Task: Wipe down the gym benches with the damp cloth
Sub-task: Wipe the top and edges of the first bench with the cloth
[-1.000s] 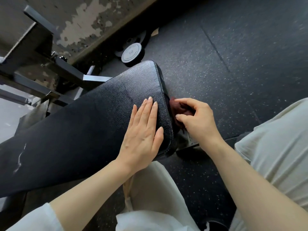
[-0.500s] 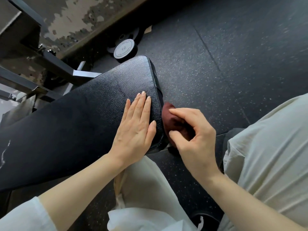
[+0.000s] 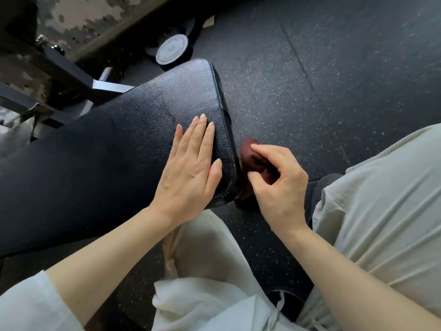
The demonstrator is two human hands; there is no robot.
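- Two hands share the work: our left hand [image 3: 191, 163] lies flat, fingers straight, on the black bench pad [image 3: 107, 151] near its end.
- Our right hand [image 3: 276, 180] pinches the dark red cloth [image 3: 250, 158] against the pad's end edge.
- We judge the edge wipe under way; next, sweep the cloth along that edge with steady pressure.

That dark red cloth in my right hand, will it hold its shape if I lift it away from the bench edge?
Probably not. The cloth is bunched in folds where the right hand grips it, so it looks soft and floppy. A corner hangs below, so it would likely droop. It seems light, pinched with just fingertips.
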